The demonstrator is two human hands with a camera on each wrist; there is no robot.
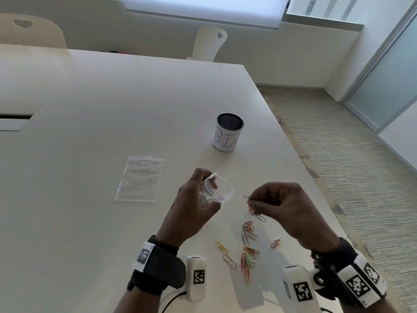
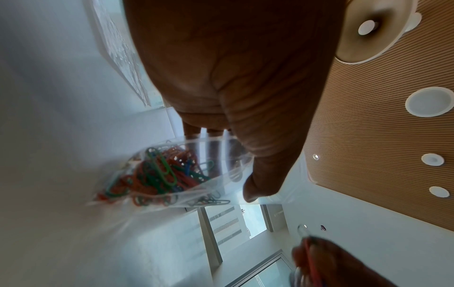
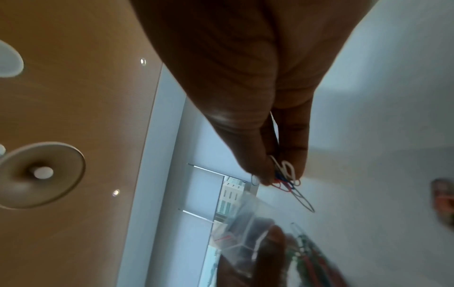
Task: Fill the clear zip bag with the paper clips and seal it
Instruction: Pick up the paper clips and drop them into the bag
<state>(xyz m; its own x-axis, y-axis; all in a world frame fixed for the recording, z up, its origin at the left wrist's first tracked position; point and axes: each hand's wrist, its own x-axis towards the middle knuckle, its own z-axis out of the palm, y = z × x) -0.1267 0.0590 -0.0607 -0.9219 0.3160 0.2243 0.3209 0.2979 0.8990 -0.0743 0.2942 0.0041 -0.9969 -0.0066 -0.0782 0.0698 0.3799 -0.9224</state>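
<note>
Left hand (image 1: pixel 191 206) grips zip bag (image 1: pixel 217 188) mid-frame, mouth open; right hand (image 1: pixel 282 206) pinches paper clips (image 1: pixel 253 210) beside it; drop them deep inside, loose clips (image 1: pixel 247 247) remain on surface (image 1: pixel 112 98)

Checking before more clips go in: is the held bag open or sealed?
Open: the zip bag in the left hand gapes at its mouth, red strip bowed apart.

Left wrist (image 1: pixel 158 265): black strap, white square-code tag, white camera pod (image 1: pixel 196 277) with black cable. Right wrist (image 1: pixel 347 274): black strap, white coded band, white coded pod (image 1: pixel 299 288), metal screw.
</note>
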